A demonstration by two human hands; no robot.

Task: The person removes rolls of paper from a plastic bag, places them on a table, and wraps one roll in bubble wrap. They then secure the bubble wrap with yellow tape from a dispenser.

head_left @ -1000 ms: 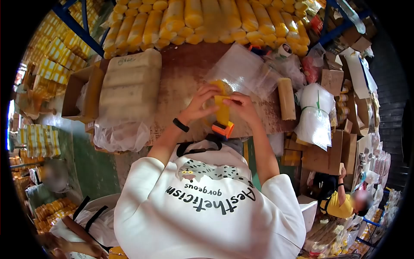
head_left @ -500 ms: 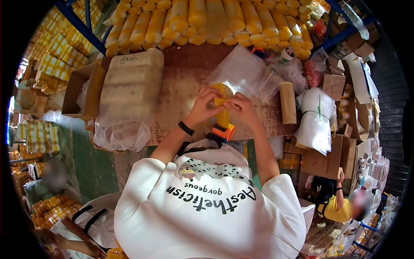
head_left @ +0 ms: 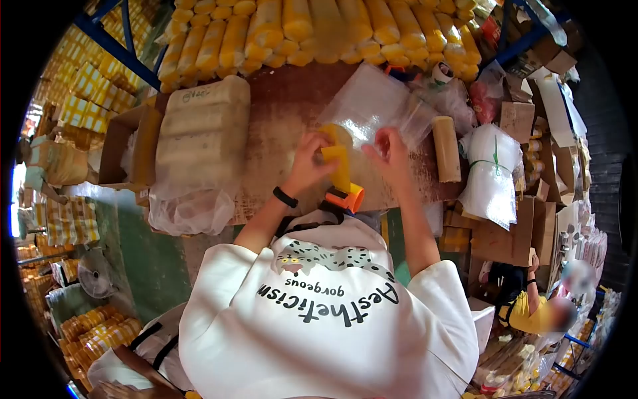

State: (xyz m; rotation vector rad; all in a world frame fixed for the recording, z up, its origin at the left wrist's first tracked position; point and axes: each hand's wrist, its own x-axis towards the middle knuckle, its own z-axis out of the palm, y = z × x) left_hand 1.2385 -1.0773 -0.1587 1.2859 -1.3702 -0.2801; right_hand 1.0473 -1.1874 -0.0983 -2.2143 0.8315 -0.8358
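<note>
My left hand [head_left: 311, 161], with a black band at its wrist, is closed on a yellow tape strip [head_left: 340, 174] over the table's near half. That strip reaches down toward an orange tape dispenser [head_left: 347, 198] at the near edge, close to my body. My right hand [head_left: 390, 153] is apart from the tape, fingers spread and slightly blurred, with nothing visible in it. Beyond it lie clear plastic sheets [head_left: 367, 96], flat on the worn brown table [head_left: 279, 133].
Yellow wrapped rolls [head_left: 319, 26] are stacked along the far edge. A large wrapped block [head_left: 203, 126] and an open carton [head_left: 129, 146] stand left. A brown roll [head_left: 445, 149] and a tied plastic bundle [head_left: 492, 169] lie right. A co-worker in yellow [head_left: 528, 312] is at lower right.
My right hand has let go of the yellow tape and moved right, its fingers opening. My left hand stays on the tape at nearly the same spot.
</note>
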